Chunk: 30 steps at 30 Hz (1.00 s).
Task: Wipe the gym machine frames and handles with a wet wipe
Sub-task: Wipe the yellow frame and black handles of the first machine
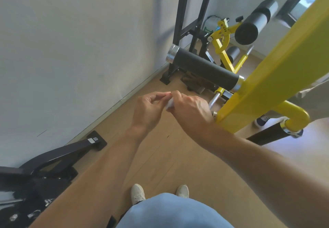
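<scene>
A person stands over a wooden floor (160, 156) in a gym corner, both hands raised in front of the chest and meeting around a small white wet wipe (169, 104). The left hand (148, 109) has its fingers curled, pinching the upper edge of the wipe between thumb and fingertips. The right hand (189, 107) is closed over the wipe from the other side, its fingers bent around the bunched cloth. The wipe is held in the air just left of a slanted yellow frame bar (277, 71), not touching it. A black padded roller (204, 68) juts out beyond the hands, fixed to the yellow bar. Another black frame (58, 153) rests by the white wall (71, 49).
</scene>
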Available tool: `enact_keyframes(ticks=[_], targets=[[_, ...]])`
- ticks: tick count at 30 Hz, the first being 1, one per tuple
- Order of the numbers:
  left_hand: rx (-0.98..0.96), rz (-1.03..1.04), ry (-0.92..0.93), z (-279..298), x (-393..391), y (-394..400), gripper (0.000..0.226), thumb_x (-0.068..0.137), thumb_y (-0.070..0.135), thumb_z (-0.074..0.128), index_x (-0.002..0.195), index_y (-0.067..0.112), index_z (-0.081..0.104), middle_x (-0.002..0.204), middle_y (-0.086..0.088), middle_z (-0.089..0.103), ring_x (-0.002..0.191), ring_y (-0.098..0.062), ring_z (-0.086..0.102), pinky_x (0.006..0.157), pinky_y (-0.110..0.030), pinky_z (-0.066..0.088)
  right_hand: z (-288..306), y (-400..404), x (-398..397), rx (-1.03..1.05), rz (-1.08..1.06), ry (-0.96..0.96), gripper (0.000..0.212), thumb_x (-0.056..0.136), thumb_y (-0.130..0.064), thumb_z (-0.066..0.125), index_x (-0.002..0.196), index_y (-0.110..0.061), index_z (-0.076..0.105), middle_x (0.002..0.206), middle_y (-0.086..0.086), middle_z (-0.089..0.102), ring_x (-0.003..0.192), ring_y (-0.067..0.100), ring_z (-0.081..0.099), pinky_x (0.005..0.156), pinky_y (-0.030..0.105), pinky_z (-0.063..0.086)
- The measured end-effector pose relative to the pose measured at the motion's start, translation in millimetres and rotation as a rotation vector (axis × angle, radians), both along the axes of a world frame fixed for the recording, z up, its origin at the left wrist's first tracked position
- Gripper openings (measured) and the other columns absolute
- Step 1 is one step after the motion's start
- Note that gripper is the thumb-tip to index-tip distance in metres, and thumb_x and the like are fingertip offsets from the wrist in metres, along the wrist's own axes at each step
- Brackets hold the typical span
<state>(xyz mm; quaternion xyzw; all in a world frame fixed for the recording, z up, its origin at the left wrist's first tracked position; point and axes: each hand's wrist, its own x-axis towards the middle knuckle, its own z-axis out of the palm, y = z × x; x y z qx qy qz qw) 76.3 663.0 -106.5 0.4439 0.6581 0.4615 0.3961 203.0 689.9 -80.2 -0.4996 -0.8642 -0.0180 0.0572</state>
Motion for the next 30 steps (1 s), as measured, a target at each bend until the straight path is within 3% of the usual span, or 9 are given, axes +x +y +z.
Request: enact_keyframes(ticks=[3,6,8,10,13,17,20,25,30], targets=[[0.002,0.028,0.009,2,-1,1,0.012,0.092,0.035,0.070,0.099,0.028,0.077,0.095,0.017,0.074,0.096,0.008,0.063,0.087,-0.020,0.051,4,-6,7,0.063,-0.037,-0.040,0.020,0.074,-0.018,0.083,0.080,-0.012,0.065,0.061,0.000,0.064,0.049,0.022,0.062,0.052,0.022,0.030],[0.007,0.034,0.010,1,0,1,0.006,0.092,0.035,0.070,0.091,0.033,0.075,0.089,0.022,0.070,0.094,0.011,0.060,0.087,-0.016,0.047,25,-23,32,0.072,-0.070,-0.516,0.008,0.086,-0.018,0.066,0.087,-0.012,0.061,0.073,0.004,0.065,0.066,0.024,0.065,0.080,0.036,0.049],[0.010,0.025,0.021,2,2,-1,0.006,0.092,0.038,0.069,0.088,0.038,0.073,0.088,0.024,0.068,0.092,0.011,0.059,0.082,-0.012,0.045,35,-32,42,0.052,-0.038,-0.724,0.012,0.096,-0.020,0.054,0.100,-0.010,0.058,0.087,0.007,0.065,0.083,0.027,0.065,0.098,0.046,0.043],[0.017,0.019,0.014,3,6,-3,0.005,0.092,0.038,0.069,0.091,0.037,0.073,0.090,0.023,0.069,0.093,0.011,0.059,0.081,-0.010,0.043,37,-32,35,0.068,-0.020,-0.728,0.012,0.095,-0.018,0.053,0.092,-0.008,0.059,0.078,0.007,0.062,0.071,0.025,0.061,0.090,0.043,0.047],[0.002,0.001,0.000,4,5,-2,0.010,0.092,0.033,0.070,0.099,0.029,0.077,0.096,0.016,0.074,0.098,0.009,0.063,0.087,-0.015,0.047,36,-25,20,0.059,-0.007,-0.294,0.012,0.089,-0.011,0.060,0.078,-0.013,0.064,0.059,-0.001,0.058,0.048,0.020,0.055,0.061,0.031,0.049],[-0.052,-0.057,-0.008,11,-7,-4,0.016,0.091,0.016,0.070,0.102,0.024,0.076,0.098,0.007,0.078,0.094,-0.007,0.072,0.082,-0.028,0.062,65,-46,11,-0.303,0.031,0.316,0.031,0.098,-0.014,0.050,0.120,-0.036,0.053,0.076,-0.013,0.065,0.069,0.006,0.063,0.059,0.027,0.050],[-0.012,-0.055,0.006,24,-13,-5,0.017,0.094,0.011,0.066,0.103,0.022,0.074,0.098,0.001,0.076,0.076,0.001,0.071,0.060,-0.016,0.057,97,-59,15,-0.476,0.021,0.799,0.020,0.097,-0.020,0.060,0.099,-0.038,0.052,0.079,-0.027,0.060,0.082,-0.012,0.060,0.058,0.009,0.047],[0.193,0.096,-0.059,64,-16,-3,0.029,0.101,0.028,0.054,0.080,0.036,0.073,0.075,0.020,0.072,0.075,0.002,0.067,0.071,-0.013,0.049,140,-51,19,0.096,0.134,0.884,0.019,0.082,-0.009,0.066,0.089,-0.025,0.074,0.079,-0.022,0.056,0.066,-0.005,0.051,0.059,0.002,0.037],[0.349,0.102,-0.252,100,-16,4,0.023,0.100,0.035,0.057,0.107,0.020,0.073,0.099,0.005,0.076,0.102,-0.015,0.072,0.098,-0.038,0.055,147,-23,13,0.484,0.187,0.756,0.022,0.080,0.012,0.066,0.093,-0.004,0.075,0.089,0.010,0.070,0.078,0.020,0.063,0.066,0.021,0.050]])
